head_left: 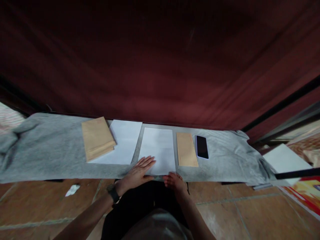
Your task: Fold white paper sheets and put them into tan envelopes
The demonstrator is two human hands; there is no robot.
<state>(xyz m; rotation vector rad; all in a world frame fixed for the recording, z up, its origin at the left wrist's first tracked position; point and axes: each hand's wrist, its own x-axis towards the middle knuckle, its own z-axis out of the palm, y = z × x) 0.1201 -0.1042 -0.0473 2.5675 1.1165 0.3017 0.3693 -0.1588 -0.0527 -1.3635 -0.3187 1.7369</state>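
Note:
A white sheet of paper (158, 143) lies on the grey cloth in front of me. My left hand (140, 170) rests flat on its near left part, fingers stretched out and pointing away to the right. At the near right corner of the sheet, my right hand (175, 181) has its fingers curled in at the paper's edge, seemingly pinching it. Just right of the sheet lies a single brown envelope (187, 149). To the left, a stack of brown envelopes (97, 137) partly covers more white paper (127, 141).
A phone with a dark screen (202, 147) lies right of the single envelope. Grey cloth (60, 143) covers the narrow bench, with a dark red panel (160, 73) rising behind it. A crumpled white tissue (72, 190) is on the tiled floor (215, 213).

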